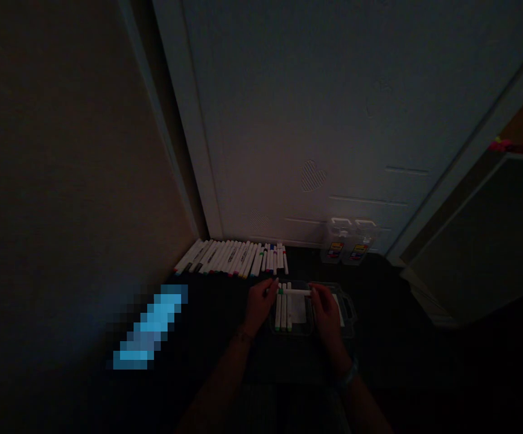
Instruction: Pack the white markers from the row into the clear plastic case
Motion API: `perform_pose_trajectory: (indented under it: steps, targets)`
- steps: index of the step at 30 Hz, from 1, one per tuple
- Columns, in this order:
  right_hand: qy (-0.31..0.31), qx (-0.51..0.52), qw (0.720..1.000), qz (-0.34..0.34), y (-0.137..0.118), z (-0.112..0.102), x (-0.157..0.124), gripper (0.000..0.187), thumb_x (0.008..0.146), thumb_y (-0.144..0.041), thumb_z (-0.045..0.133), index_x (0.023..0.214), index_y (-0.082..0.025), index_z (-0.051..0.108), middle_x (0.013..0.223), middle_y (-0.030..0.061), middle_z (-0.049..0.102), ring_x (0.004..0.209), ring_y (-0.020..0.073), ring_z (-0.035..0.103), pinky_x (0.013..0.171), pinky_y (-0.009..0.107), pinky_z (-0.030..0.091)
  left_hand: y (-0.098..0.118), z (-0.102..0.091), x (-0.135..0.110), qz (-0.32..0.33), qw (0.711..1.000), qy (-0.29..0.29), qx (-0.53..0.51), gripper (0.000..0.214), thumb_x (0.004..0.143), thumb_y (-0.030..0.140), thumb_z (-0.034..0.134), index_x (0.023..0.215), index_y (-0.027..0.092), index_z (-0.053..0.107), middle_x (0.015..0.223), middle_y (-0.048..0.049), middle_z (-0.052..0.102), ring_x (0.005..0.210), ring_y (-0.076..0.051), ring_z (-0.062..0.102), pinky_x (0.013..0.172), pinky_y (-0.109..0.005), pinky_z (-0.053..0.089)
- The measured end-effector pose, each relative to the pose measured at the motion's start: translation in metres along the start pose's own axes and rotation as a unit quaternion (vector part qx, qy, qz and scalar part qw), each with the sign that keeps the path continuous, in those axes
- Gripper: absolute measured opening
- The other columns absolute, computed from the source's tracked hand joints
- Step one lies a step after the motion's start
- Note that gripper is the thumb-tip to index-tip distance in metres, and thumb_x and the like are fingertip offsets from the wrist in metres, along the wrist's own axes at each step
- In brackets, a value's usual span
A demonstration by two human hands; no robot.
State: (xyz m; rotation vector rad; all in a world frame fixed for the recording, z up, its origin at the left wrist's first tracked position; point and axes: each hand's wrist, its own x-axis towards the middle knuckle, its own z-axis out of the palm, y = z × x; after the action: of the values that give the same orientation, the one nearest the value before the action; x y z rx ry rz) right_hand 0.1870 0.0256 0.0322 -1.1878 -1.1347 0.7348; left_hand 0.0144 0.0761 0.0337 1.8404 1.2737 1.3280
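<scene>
A white marker (296,292) with a green band near its left end lies crosswise between my two hands. My left hand (261,299) is closed on its green end, and my right hand (326,306) grips the other end. Beneath it sits an opened clear plastic case (312,331). Several white markers (283,313) with green tips lie side by side in the left part of that case. A pale paper (298,308) shows next to them. My right hand partly covers the right half of the case.
A long row of white markers (229,258) with coloured ends lies along the back of the dark tabletop (216,313). Two clear cases (346,244) with labels stand against the white panel (265,120). A bright pixelated patch (150,328) glows at left. The scene is dim.
</scene>
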Motion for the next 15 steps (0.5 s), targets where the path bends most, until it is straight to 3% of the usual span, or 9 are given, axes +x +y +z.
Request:
perform_pose_trajectory:
  steps: [9, 15]
  targets:
    - [0.041, -0.02, 0.999, 0.019, 0.001, -0.003, 0.003, 0.032, 0.083, -0.05, 0.048, 0.079, -0.02, 0.059, 0.068, -0.0007, 0.056, 0.066, 0.0154, 0.051, 0.059, 0.025, 0.039, 0.011, 0.0, -0.003, 0.018, 0.996, -0.041, -0.07, 0.02, 0.08, 0.036, 0.054, 0.087, 0.017, 0.058, 0.076, -0.0003, 0.061, 0.067, -0.013, 0.056, 0.059, -0.021, 0.041]
    - [0.043, -0.036, 0.998, 0.021, -0.001, -0.002, 0.003, 0.033, 0.085, -0.049, 0.046, 0.074, -0.021, 0.057, 0.066, -0.0015, 0.054, 0.065, 0.0153, 0.049, 0.059, 0.024, 0.037, 0.011, 0.003, -0.004, 0.024, 0.996, -0.064, -0.056, 0.021, 0.084, 0.036, 0.05, 0.076, 0.017, 0.057, 0.07, 0.0007, 0.059, 0.068, -0.013, 0.056, 0.062, -0.021, 0.042]
